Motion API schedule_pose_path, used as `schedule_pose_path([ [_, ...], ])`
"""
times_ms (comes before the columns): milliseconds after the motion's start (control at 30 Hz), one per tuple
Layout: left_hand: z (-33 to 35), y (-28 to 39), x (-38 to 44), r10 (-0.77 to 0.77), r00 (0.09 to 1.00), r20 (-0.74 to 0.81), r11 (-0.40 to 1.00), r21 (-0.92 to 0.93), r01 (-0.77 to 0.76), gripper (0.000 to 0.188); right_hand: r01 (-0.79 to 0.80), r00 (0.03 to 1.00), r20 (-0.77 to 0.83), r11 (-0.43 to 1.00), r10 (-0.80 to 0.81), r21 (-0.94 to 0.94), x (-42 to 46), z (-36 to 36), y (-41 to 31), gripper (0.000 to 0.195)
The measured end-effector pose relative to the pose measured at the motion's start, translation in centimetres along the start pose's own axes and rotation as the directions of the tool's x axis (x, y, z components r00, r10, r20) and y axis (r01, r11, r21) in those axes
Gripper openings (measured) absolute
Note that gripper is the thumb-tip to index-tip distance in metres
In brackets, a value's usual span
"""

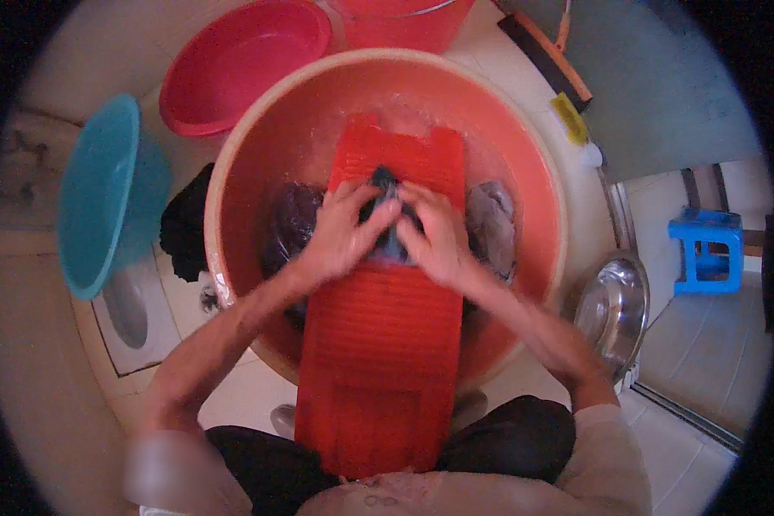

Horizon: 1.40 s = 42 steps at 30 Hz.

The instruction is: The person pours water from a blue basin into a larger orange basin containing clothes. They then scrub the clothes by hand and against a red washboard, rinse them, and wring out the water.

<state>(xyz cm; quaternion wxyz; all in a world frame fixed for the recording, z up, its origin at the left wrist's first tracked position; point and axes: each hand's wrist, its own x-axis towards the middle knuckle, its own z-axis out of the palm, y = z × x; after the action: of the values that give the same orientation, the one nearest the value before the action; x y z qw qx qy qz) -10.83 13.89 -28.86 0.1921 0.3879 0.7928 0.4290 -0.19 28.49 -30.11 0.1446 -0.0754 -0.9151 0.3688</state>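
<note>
A red plastic washboard (pixel 384 322) leans in a large round orange basin (pixel 540 200), its lower end towards my lap and its notched top in the water. On its ridges lies a bunched dark wet cloth (pixel 383 177), mostly covered by my fingers. My left hand (pixel 345 226) grips this cloth from the left. From the right, my right hand (pixel 435 235) holds it too, slightly blurred, with both thumbs close together. Dark wet fabric (pixel 290 222) sits in the water left of the board. A greyish wet garment (pixel 492 222) lies to its right.
A teal basin (pixel 100 200) stands tilted at left, near black fabric (pixel 190 222) on the floor. Behind are a pink basin (pixel 245 64) and a red bucket (pixel 400 29). At right are a floor squeegee (pixel 545 61), a metal bowl (pixel 613 316) and a blue stool (pixel 709 248).
</note>
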Motion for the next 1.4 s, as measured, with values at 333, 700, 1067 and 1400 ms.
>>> schedule_pose_path([
  [333,3.2,0.6,-3.6,0.384,0.919,-0.092,0.919,0.131,-0.371,0.022,-0.112,0.990,-0.066,0.979,0.125,0.169,-4.6,1.7,-3.4,0.032],
  [700,0.6,-6.3,-0.5,-0.238,0.917,-0.319,0.964,0.041,0.265,0.045,-0.415,0.771,-0.423,0.879,0.477,0.234,4.7,-2.0,6.1,0.035],
  [1067,-5.4,3.9,-2.7,-0.438,0.897,-0.052,0.840,-0.378,0.388,0.051,-0.381,0.880,0.056,0.772,0.471,-0.509,-3.6,-4.3,9.9,0.023],
  [1400,-16.9,-0.1,-4.1,-0.384,0.890,-0.247,0.835,-0.505,0.220,0.053,-0.017,0.922,-0.387,1.000,0.019,0.009,5.6,-12.2,-1.5,0.028],
])
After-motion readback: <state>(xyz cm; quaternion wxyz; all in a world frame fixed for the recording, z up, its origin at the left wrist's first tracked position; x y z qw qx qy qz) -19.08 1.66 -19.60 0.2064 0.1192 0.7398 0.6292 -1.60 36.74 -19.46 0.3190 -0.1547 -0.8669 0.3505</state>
